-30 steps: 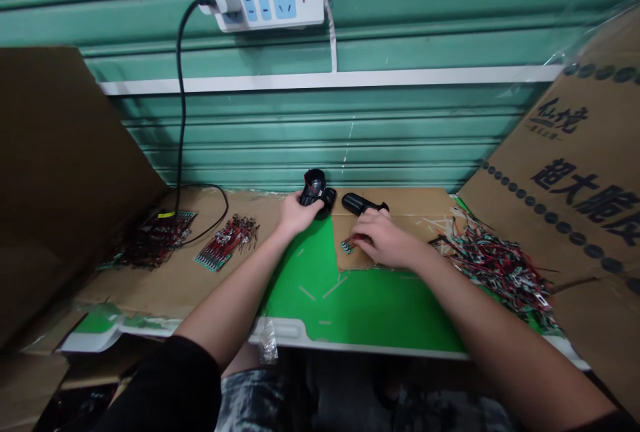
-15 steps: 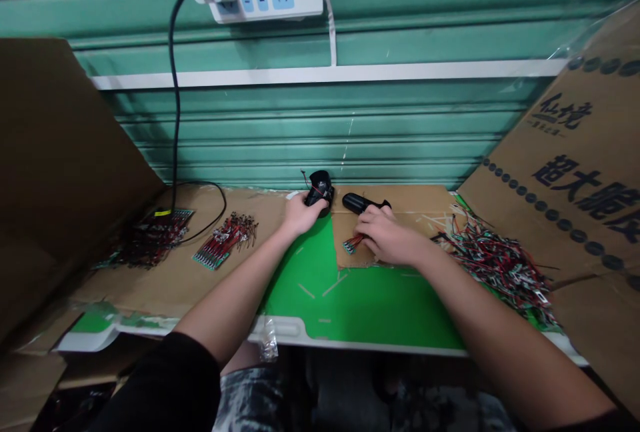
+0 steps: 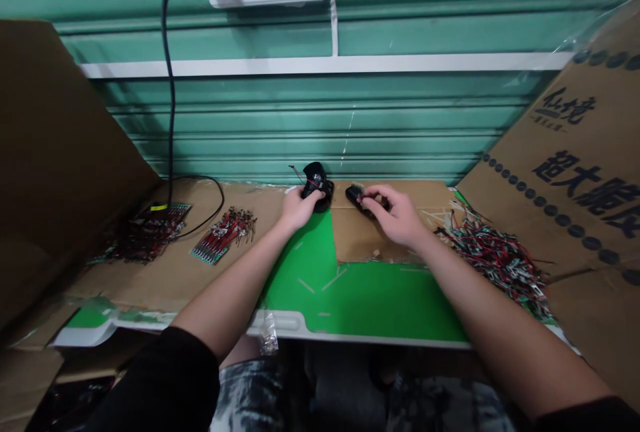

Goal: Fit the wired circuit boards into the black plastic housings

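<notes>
My left hand grips a glossy black plastic housing from its left side. A thin red and black wire sticks out of the housing. To the right, my right hand is closed, thumb and fingers pinching a small greyish, frayed-looking thing too blurred to name. Right behind these fingers is an elongated black plastic part, partly hidden by the hand; whether the fingers touch it I cannot tell. Under it lies a cardboard sheet on the green tabletop.
Wired circuit boards lie in a bundle on the left cardboard, beside a darker pile and a black cable. A tangled heap of wired parts lies at right. Cardboard panels flank both sides; a green shutter stands behind.
My right hand has risen from the cardboard to the elongated black part. The small strip of wired boards by its fingers no longer shows there. The left-hand housing has tilted slightly.
</notes>
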Available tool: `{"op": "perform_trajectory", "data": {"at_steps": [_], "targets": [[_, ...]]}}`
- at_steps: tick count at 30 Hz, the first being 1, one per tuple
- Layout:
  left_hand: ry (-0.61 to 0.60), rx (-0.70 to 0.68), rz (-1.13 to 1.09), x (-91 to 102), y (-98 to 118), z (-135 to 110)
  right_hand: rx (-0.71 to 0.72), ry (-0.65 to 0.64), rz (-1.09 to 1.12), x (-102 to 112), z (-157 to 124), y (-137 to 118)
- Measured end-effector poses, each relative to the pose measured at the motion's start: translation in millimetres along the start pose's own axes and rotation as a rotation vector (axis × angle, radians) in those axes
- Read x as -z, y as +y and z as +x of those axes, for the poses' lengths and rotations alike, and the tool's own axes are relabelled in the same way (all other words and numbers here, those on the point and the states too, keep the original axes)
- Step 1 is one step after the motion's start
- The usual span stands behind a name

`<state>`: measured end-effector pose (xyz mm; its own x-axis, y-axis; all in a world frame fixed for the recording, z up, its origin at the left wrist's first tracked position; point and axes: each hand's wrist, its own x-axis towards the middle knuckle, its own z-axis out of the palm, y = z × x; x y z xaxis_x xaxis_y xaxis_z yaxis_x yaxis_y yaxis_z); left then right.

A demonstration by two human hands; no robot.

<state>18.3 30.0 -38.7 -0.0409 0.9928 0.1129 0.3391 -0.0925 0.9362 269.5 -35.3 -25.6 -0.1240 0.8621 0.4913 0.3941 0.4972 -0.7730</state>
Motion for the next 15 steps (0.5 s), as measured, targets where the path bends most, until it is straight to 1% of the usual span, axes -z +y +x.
{"op": "perform_trajectory", "data": {"at_steps": [1,3,5,6,7,8,10,12,14,15], "targets": [[0.002,0.002,-0.007,0.3,0,0,-0.043,0.05,0.068,1,2,1],[0.003,0.011,-0.006,1.1,1,0,-0.065,0.12,0.179,4,4,0],[-0.003,0.027,-0.013,1.9,3,0,-0.023,0.134,0.197,9,3,-7],[-0.005,0.036,-0.023,2.3,3,-1,0.012,0.105,0.158,10,2,-13],[-0.008,0.045,-0.038,2.6,4,-1,0.06,0.056,0.093,11,0,-20],[-0.01,0.053,-0.055,2.9,5,-1,0.119,-0.021,0.011,11,-3,-27],[-0.011,0.065,-0.081,3.6,6,-2,0.258,-0.218,-0.161,7,-10,-39],[-0.004,0.078,-0.081,4.5,8,-1,0.365,-0.418,-0.299,0,-18,-46],[0.0,0.094,-0.059,5.8,10,-1,0.427,-0.546,-0.37,-9,-25,-47],[-0.001,0.102,-0.04,6.6,11,0,0.446,-0.582,-0.382,-12,-27,-46]]}}
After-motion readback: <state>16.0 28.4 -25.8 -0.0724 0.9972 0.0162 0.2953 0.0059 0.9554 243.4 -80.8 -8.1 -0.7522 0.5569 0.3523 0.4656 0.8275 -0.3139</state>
